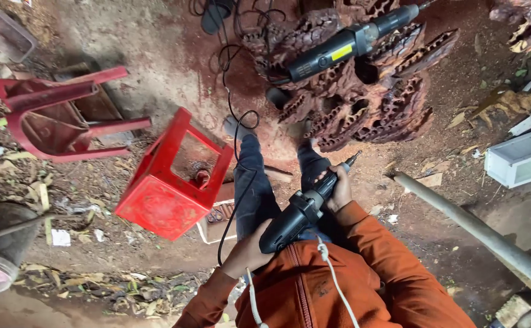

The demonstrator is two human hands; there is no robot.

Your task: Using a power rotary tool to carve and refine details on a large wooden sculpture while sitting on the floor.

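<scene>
My right hand [337,189] grips the front of a black corded rotary grinder [299,212], close to its bit, which points up and right. At the tool's rear end, my left hand [246,254] holds the body over my lap. Both sleeves are orange, and my legs in dark jeans stretch toward a large reddish carved wood piece [369,97] on the ground. A second black grinder [346,44] with a yellow label lies on top of the carving. The black cord [234,182] runs from my tool along my left leg.
A red plastic stool [171,182] lies tipped just left of my legs, and another red stool [59,115] lies farther left. A grey pipe [478,234] slants across the right. A white box [524,157] sits at the right edge. Leaves and scraps cover the dirt.
</scene>
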